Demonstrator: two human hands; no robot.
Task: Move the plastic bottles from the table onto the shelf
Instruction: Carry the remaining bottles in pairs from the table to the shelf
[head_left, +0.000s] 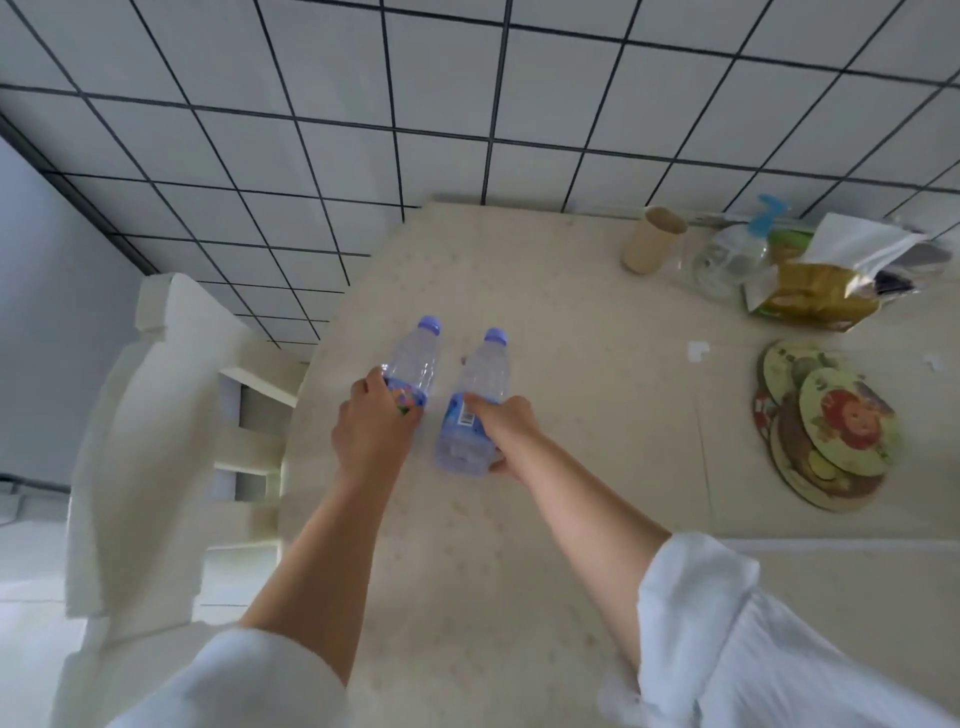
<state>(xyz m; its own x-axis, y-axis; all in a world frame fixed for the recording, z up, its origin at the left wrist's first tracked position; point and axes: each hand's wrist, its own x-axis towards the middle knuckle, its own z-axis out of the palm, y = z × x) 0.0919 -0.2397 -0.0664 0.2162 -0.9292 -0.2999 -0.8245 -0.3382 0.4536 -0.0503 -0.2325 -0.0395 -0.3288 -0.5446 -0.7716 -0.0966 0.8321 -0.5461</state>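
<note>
A beige speckled table (545, 291) fills the middle of the view, set against a wall of pale square tiles (363, 104) with dark grout. At the table's far right corner stands a small cluster: one tan paper cup (653, 240), one clear pump bottle with a blue nozzle (737, 254), and one opened gold and green snack bag (815, 291) with a silver lining, with some darker things behind it too hidden to name. Nearer along the right edge lies a loose stack of round picture coasters (826, 426), several overlapping, their exact number hard to tell. A white carved chair (135, 441) stands just beside the table's left edge. Nothing lies between the hands and the two bottles, and the clutter is well apart from them. There are two clear plastic bottles, both with lilac-blue caps and blue labels, side by side near the table's left part, caps pointing away from the person. The left hand (371, 431) is curled around the lower part of the left bottle (413, 364), covering most of its label. The right hand (506, 421) is wrapped around the label band of the right bottle (475, 405), thumb on top. Whether either bottle is lifted off the table cannot be told. Both forearms are bare, with white sleeves (727, 623) pushed up.
</note>
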